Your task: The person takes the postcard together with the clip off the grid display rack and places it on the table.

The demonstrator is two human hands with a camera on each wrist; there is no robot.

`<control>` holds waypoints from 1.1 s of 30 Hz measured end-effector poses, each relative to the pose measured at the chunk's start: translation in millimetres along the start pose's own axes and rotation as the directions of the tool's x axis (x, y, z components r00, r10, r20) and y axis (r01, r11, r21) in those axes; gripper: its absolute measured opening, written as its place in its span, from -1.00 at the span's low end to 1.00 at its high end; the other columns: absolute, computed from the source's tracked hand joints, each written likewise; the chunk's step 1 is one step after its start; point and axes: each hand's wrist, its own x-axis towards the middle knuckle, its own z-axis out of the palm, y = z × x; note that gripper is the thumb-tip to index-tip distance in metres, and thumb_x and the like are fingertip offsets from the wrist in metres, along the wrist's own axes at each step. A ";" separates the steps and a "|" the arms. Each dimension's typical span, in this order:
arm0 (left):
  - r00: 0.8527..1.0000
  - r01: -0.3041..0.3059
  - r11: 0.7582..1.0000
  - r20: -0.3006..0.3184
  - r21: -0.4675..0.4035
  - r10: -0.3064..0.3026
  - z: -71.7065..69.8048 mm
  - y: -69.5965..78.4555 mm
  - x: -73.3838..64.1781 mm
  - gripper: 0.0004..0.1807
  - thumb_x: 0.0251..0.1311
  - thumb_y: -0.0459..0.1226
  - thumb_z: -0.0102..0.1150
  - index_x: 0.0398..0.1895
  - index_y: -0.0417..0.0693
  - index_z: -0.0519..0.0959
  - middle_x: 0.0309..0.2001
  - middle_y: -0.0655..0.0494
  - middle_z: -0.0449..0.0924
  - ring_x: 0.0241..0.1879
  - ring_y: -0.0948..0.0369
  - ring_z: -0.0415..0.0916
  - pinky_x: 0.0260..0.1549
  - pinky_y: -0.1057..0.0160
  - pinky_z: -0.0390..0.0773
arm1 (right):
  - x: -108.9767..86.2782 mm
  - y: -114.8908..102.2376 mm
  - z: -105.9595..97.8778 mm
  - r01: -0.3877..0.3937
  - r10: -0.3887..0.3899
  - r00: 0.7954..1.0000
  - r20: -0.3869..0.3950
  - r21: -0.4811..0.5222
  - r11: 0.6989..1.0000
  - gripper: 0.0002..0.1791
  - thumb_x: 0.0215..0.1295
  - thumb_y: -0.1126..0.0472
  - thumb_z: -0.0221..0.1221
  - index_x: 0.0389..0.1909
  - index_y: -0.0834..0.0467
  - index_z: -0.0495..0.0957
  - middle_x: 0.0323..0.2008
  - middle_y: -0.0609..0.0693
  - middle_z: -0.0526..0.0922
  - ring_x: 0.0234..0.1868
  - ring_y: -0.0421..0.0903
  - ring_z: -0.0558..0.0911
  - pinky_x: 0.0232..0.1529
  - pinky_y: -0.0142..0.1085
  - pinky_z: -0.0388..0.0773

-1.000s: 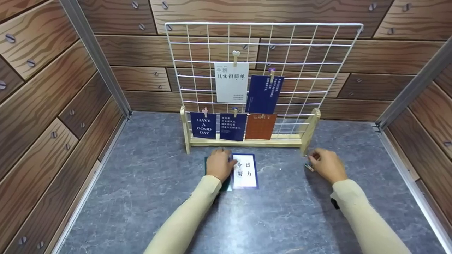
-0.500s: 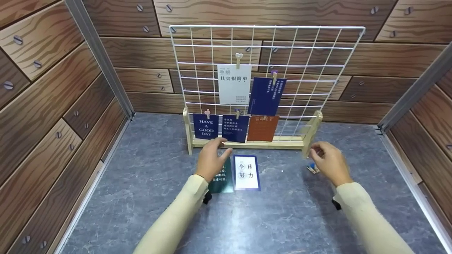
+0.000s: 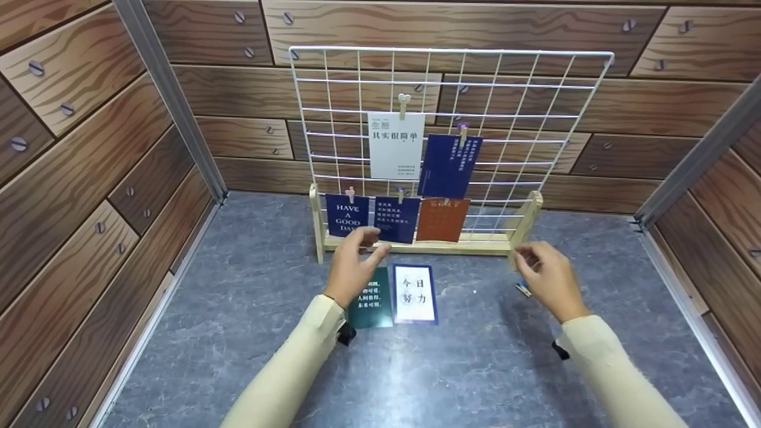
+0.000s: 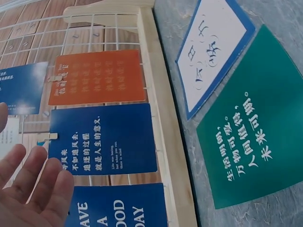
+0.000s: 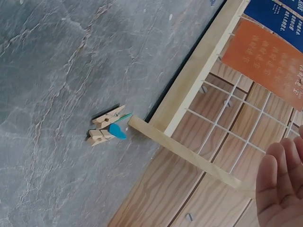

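Observation:
My left hand (image 3: 352, 266) hovers with its fingers spread, holding nothing. Below it a green card (image 3: 376, 303) with white writing lies on the grey tabletop, partly covered by the hand in the head view. Beside that card is a white card with a blue border (image 3: 414, 297). My right hand (image 3: 550, 278) is raised near the right foot of the rack, fingers loosely bent and nothing seen in them. Close by it on the tabletop lie two wooden clothespins, one with a blue ornament (image 5: 117, 131) and one with a thin green piece (image 5: 110, 117).
A white wire grid rack (image 3: 505, 113) on a wooden stand (image 3: 484, 247) stands at the back. Clipped to it are a white card (image 3: 396, 151), several dark blue cards and an orange card (image 3: 443, 221). Wood-patterned walls (image 3: 65, 178) enclose the sides and back.
My left hand has lifted off the green card and shifted slightly left, uncovering more of its writing. The right hand has risen a little from the clothespins, with its fingers less closed.

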 end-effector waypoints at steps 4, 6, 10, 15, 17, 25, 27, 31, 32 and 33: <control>1.000 -0.008 0.999 -0.013 -0.051 0.007 -3.1 0.5 1.9 -0.57 0.39 -0.12 0.32 0.22 -0.10 0.57 0.10 0.02 0.65 0.13 0.02 0.59 0.15 0.08 0.60 | 0.4 -2.1 -0.2 0.006 -0.005 1.000 -0.024 0.010 1.000 -0.89 0.36 0.38 0.29 -0.14 0.26 0.70 -0.32 0.04 0.66 -0.33 -0.14 0.58 -0.30 -0.65 0.39; 1.000 -0.019 0.998 -0.018 -0.061 0.018 -3.8 0.3 2.4 -0.57 0.39 -0.12 0.32 0.22 -0.12 0.57 0.08 0.00 0.65 0.13 -0.03 0.60 0.13 0.08 0.61 | 0.3 -3.5 -0.5 0.004 -0.003 0.999 -0.034 0.017 1.000 -0.88 0.37 0.38 0.28 -0.13 0.27 0.70 -0.31 0.04 0.66 -0.32 -0.15 0.57 -0.30 -0.67 0.38; 0.999 -0.047 0.995 -0.027 -0.087 0.044 -3.9 -0.3 3.7 -0.58 0.39 -0.14 0.32 0.21 -0.15 0.56 0.07 -0.09 0.64 0.12 -0.11 0.59 0.12 -0.06 0.61 | 0.7 -5.7 -1.0 0.001 0.001 0.998 -0.065 0.041 0.999 -0.88 0.36 0.39 0.27 -0.12 0.28 0.70 -0.31 0.04 0.65 -0.32 -0.22 0.56 -0.28 -0.70 0.38; 0.998 -0.050 0.994 -0.032 -0.097 0.048 -4.6 2.0 5.7 -0.58 0.39 -0.14 0.31 0.20 -0.15 0.56 0.09 -0.17 0.63 0.12 -0.12 0.59 0.11 -0.06 0.62 | 2.7 -7.0 -0.8 0.014 -0.007 0.995 -0.095 0.071 0.997 -0.88 0.34 0.42 0.28 -0.14 0.30 0.69 -0.28 0.07 0.67 -0.30 -0.28 0.55 -0.24 -0.65 0.43; 0.999 -0.043 0.995 -0.031 -0.091 0.040 -4.9 4.2 6.7 -0.57 0.40 -0.13 0.31 0.21 -0.13 0.56 0.11 -0.14 0.63 0.11 -0.07 0.60 0.11 0.00 0.63 | 3.6 -7.5 -0.9 0.019 -0.012 0.995 -0.100 0.075 0.997 -0.88 0.35 0.42 0.28 -0.14 0.30 0.69 -0.26 0.07 0.68 -0.28 -0.24 0.57 -0.22 -0.60 0.46; 0.998 -0.053 0.995 -0.027 -0.088 0.051 -3.6 11.3 12.6 -0.58 0.41 -0.12 0.29 0.23 -0.11 0.56 0.13 -0.11 0.63 0.15 -0.06 0.59 0.15 0.02 0.59 | 9.5 -10.7 -0.6 0.047 -0.035 0.991 -0.133 0.093 0.995 -0.88 0.34 0.43 0.28 -0.14 0.29 0.68 -0.21 0.12 0.67 -0.17 0.02 0.64 -0.08 -0.31 0.51; 0.997 -0.069 0.994 -0.040 -0.082 0.065 -2.7 13.4 15.2 -0.59 0.41 -0.14 0.30 0.22 -0.13 0.57 0.11 -0.13 0.64 0.13 -0.07 0.59 0.15 0.02 0.59 | 12.0 -11.9 0.2 0.061 -0.047 0.989 -0.143 0.095 0.994 -0.88 0.34 0.43 0.29 -0.14 0.29 0.68 -0.20 0.13 0.67 -0.16 -0.02 0.63 -0.06 -0.34 0.49; 0.995 -0.085 0.993 -0.058 -0.077 0.081 -0.6 19.5 20.1 -0.59 0.40 -0.15 0.31 0.21 -0.14 0.57 0.10 -0.08 0.64 0.11 -0.03 0.60 0.13 0.05 0.59 | 16.5 -15.8 2.5 0.094 -0.076 0.985 -0.158 0.110 0.989 -0.88 0.33 0.44 0.29 -0.15 0.29 0.68 -0.19 0.13 0.68 -0.15 -0.08 0.61 -0.02 -0.46 0.46; 0.994 -0.091 0.993 -0.060 -0.077 0.087 0.1 21.1 21.5 -0.59 0.40 -0.16 0.31 0.21 -0.15 0.57 0.10 -0.09 0.64 0.10 -0.01 0.60 0.13 0.06 0.59 | 17.4 -17.1 3.1 0.102 -0.083 0.983 -0.161 0.114 0.988 -0.88 0.33 0.44 0.29 -0.15 0.29 0.68 -0.19 0.12 0.69 -0.15 -0.09 0.61 -0.02 -0.46 0.46; 0.994 -0.095 0.992 -0.062 -0.078 0.090 0.8 22.7 22.6 -0.58 0.40 -0.16 0.31 0.21 -0.16 0.57 0.10 -0.09 0.64 0.09 0.00 0.60 0.12 0.08 0.59 | 18.2 -18.4 3.8 0.110 -0.090 0.982 -0.165 0.117 0.987 -0.88 0.33 0.44 0.29 -0.15 0.30 0.68 -0.19 0.12 0.69 -0.15 -0.09 0.61 -0.02 -0.46 0.46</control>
